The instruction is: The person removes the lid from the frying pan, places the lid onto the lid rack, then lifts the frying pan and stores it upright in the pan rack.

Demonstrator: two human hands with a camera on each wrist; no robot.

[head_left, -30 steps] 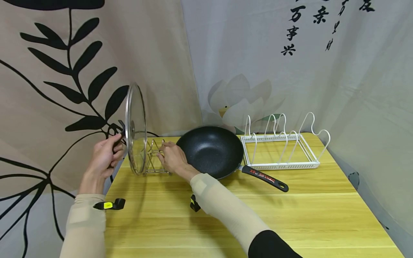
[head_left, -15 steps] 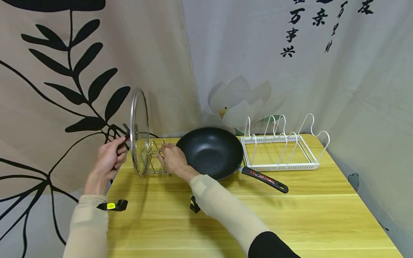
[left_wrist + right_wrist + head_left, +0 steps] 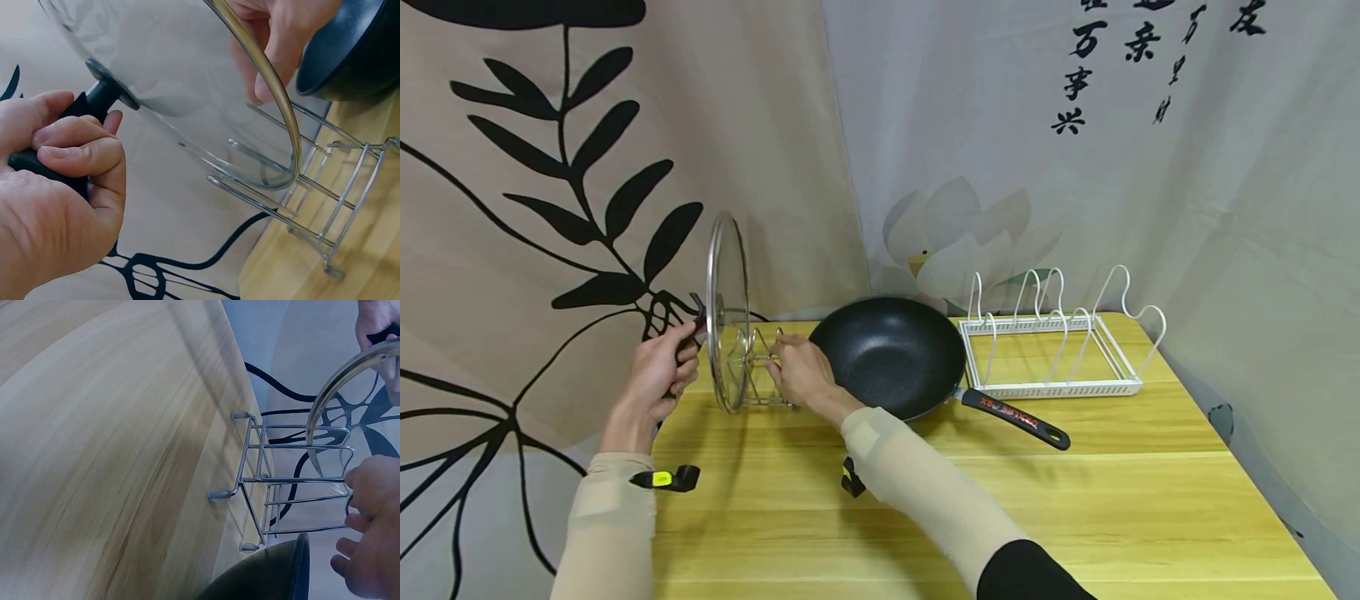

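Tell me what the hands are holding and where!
Left hand: glass lid, by its black handle. Right hand: metal rack, seemingly by its upper wires.

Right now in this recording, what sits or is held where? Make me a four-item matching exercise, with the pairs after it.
1. round clear-glass lid
2. round black pan
3. white metal rack
4. silver wire rack

A. between the two racks
B. held at its top by the right hand
C. held by its black handle in the left hand
D. farthest right on the wooden table

Pairs: 1-C, 2-A, 3-D, 4-B
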